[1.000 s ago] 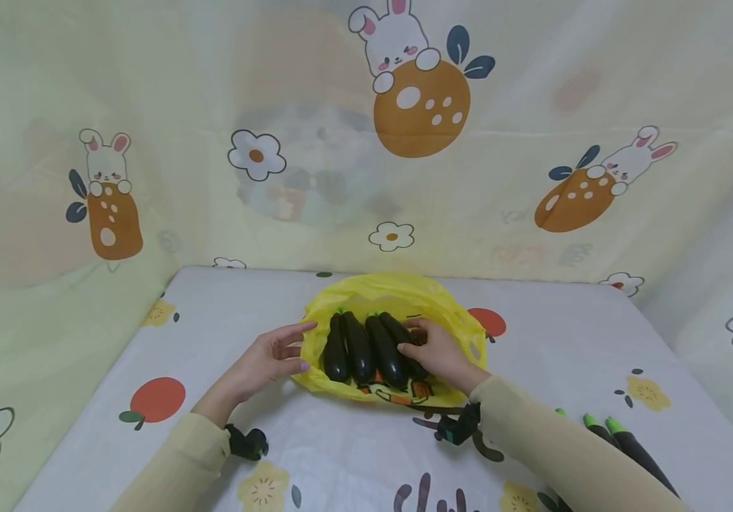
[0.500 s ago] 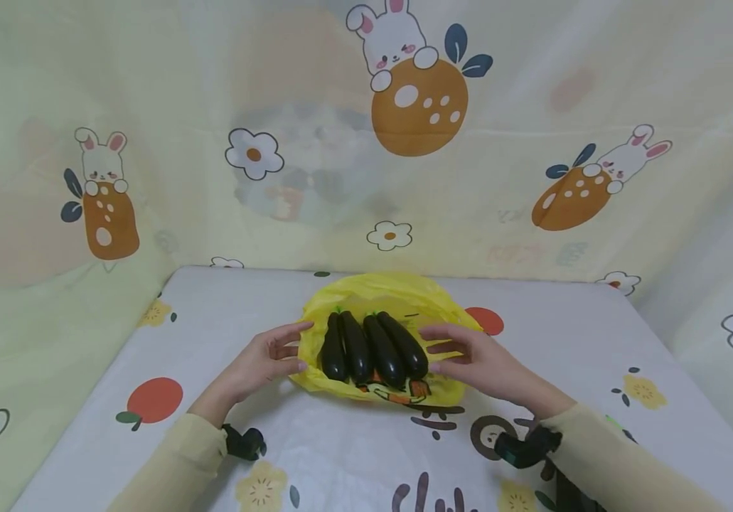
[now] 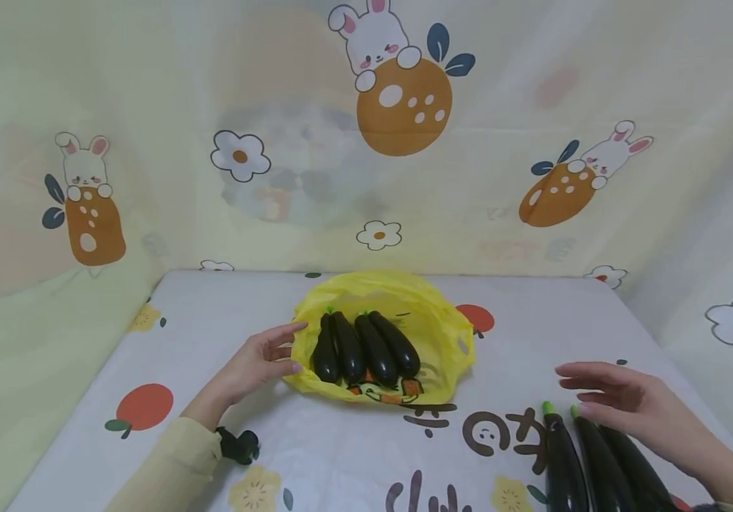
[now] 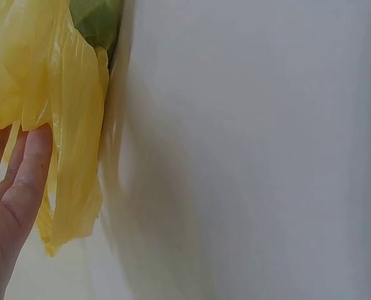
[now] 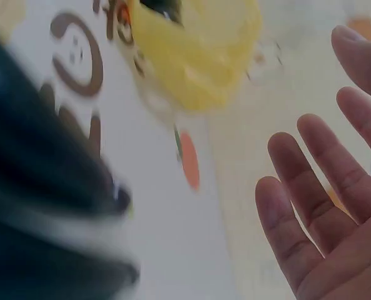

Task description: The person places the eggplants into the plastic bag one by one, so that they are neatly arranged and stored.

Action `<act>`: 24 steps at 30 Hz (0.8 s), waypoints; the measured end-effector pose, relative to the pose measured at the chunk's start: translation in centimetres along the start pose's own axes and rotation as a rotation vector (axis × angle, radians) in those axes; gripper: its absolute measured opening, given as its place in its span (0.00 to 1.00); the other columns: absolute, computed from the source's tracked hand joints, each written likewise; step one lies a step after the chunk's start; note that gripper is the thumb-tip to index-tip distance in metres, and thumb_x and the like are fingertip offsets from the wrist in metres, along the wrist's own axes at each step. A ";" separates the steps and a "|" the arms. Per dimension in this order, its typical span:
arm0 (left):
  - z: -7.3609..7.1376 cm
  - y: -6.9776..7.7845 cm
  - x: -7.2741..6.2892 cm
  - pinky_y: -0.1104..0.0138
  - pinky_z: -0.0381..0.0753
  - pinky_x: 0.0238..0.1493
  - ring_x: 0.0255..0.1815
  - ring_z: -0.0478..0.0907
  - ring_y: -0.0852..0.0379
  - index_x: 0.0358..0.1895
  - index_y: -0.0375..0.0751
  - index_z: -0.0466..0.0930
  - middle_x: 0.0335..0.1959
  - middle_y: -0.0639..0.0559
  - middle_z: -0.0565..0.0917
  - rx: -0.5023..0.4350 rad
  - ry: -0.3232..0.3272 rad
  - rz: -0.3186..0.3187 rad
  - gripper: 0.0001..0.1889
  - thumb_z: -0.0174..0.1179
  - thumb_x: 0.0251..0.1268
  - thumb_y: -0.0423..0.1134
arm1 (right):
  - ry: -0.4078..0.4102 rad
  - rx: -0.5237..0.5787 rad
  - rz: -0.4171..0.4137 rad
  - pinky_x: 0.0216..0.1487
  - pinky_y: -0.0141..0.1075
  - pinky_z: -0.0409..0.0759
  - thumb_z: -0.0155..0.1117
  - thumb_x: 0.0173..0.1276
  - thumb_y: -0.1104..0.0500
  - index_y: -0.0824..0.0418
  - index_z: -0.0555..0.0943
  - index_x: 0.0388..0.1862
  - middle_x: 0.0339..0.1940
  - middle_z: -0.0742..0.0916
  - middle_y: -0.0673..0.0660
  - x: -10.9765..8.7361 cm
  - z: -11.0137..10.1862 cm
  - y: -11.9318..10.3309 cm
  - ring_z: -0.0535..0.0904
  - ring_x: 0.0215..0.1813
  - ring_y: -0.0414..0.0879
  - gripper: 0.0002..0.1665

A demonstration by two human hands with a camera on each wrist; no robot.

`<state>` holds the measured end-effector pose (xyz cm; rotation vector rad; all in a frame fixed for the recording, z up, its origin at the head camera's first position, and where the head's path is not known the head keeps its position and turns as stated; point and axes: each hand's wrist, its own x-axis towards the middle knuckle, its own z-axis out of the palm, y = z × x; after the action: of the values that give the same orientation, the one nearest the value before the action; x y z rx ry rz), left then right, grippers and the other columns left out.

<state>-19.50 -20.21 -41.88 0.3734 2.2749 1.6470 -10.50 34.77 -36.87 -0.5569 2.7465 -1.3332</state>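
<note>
A yellow plastic bag [image 3: 449, 313] lies mouth-up on the table with several dark eggplants [image 3: 375, 348] side by side in it. My left hand [image 3: 257, 363] is at the bag's left edge, thumb and fingers apart. In the left wrist view, the fingertips of the left hand [image 4: 17, 206] reach under the yellow plastic. At the right, my right hand [image 3: 635, 405] hovers with extended fingers over loose eggplants [image 3: 564, 462] with green stem ends. The right wrist view has the right hand [image 5: 335, 212] with its fingers spread and nothing held, beside blurred eggplants [image 5: 42, 144].
A white printed cloth [image 3: 340, 455] covers the table. Behind it hangs a patterned curtain [image 3: 308, 85], which also closes off both sides. A strapped black device [image 3: 238, 446] sits at the left wrist.
My right hand has left an eggplant in the bag and swung right, out over the loose eggplants. The left hand has stayed at the bag's edge.
</note>
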 end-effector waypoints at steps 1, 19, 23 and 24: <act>-0.1 0.0 -0.1 0.52 0.81 0.65 0.70 0.75 0.35 0.78 0.45 0.65 0.74 0.34 0.71 0.008 0.005 -0.003 0.37 0.67 0.67 0.32 | 0.025 -0.016 0.026 0.47 0.23 0.84 0.65 0.70 0.71 0.65 0.74 0.69 0.59 0.84 0.30 -0.8 -0.6 0.8 0.82 0.55 0.25 0.29; -0.5 -0.3 -0.5 0.53 0.81 0.65 0.70 0.74 0.34 0.78 0.45 0.65 0.74 0.35 0.71 0.016 0.021 -0.018 0.38 0.69 0.66 0.34 | -0.064 -0.006 0.592 0.49 0.44 0.90 0.65 0.74 0.47 0.68 0.56 0.80 0.78 0.64 0.76 -7.6 -1.2 8.3 0.83 0.60 0.55 0.47; -0.3 -0.3 -0.3 0.53 0.82 0.64 0.70 0.74 0.34 0.78 0.45 0.65 0.74 0.34 0.71 0.006 0.013 -0.017 0.37 0.69 0.66 0.33 | -0.091 0.071 0.604 0.49 0.45 0.90 0.65 0.75 0.49 0.61 0.59 0.81 0.79 0.54 0.79 -8.5 -0.6 8.8 0.79 0.63 0.68 0.44; -0.2 -0.3 -0.2 0.53 0.82 0.64 0.70 0.74 0.34 0.78 0.45 0.65 0.74 0.34 0.71 0.004 0.012 -0.019 0.37 0.69 0.66 0.33 | -0.092 0.040 0.596 0.50 0.43 0.89 0.66 0.74 0.49 0.59 0.61 0.81 0.79 0.55 0.78 -8.6 -0.4 8.9 0.79 0.63 0.67 0.43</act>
<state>-19.39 -20.61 -42.09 0.3422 2.2843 1.6398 -5.20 43.05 -44.49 0.1954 2.4987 -1.1636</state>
